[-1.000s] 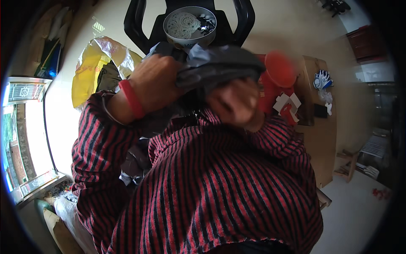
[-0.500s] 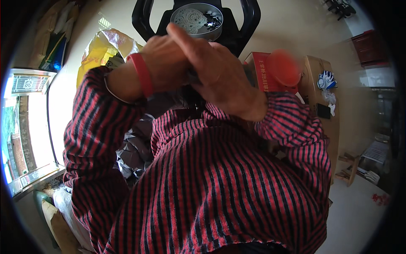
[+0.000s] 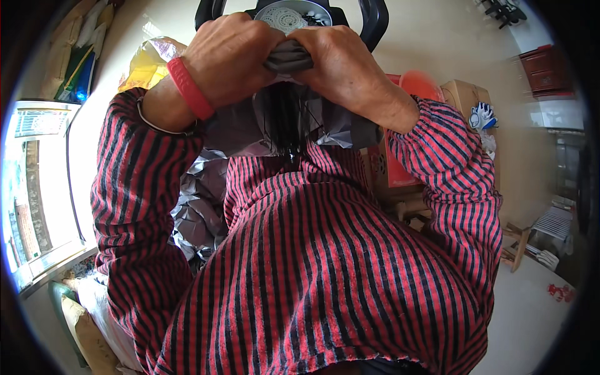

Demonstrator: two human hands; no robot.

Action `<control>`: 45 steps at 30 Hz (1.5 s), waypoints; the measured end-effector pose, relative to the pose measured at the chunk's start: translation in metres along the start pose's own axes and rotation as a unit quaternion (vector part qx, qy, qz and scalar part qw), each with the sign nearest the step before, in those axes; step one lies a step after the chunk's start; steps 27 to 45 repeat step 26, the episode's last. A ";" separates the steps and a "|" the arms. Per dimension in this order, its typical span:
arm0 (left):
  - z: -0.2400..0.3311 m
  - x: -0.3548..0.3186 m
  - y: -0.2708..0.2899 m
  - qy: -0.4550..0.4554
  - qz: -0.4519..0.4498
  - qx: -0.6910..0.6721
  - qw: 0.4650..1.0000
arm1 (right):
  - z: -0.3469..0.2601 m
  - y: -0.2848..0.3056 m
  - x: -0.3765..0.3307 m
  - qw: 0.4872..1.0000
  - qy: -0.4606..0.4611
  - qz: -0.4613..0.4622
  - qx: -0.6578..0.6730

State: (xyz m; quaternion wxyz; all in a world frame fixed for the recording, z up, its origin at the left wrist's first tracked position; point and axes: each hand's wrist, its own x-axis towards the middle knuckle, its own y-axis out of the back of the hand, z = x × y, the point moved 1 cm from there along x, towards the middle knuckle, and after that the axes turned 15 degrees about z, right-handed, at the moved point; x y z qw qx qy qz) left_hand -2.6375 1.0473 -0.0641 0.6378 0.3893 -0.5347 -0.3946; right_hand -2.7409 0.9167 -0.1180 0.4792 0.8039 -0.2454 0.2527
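Your left hand (image 3: 234, 59) and your right hand (image 3: 340, 65) are both closed on a grey piece of cloth (image 3: 289, 57), held up close in front of you, the two hands almost touching. Dark threads (image 3: 284, 122) hang down from the cloth over your striped shirt (image 3: 325, 262). On your left wrist you wear a red band (image 3: 189, 87). Behind the hands is a black frame with a round grey dish (image 3: 289, 14). At the right stands a cardboard box (image 3: 465, 97), with a blue-white glove (image 3: 482, 115) on it.
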 end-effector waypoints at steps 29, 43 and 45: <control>0.035 -0.134 -0.143 0.470 -0.019 -0.559 0.683 | 0.020 -0.016 0.050 0.913 0.235 0.240 -0.231; 0.035 -0.134 -0.143 0.470 -0.019 -0.559 0.683 | 0.020 -0.016 0.050 0.913 0.235 0.240 -0.231; 0.035 -0.134 -0.143 0.470 -0.019 -0.559 0.683 | 0.020 -0.016 0.050 0.913 0.235 0.240 -0.231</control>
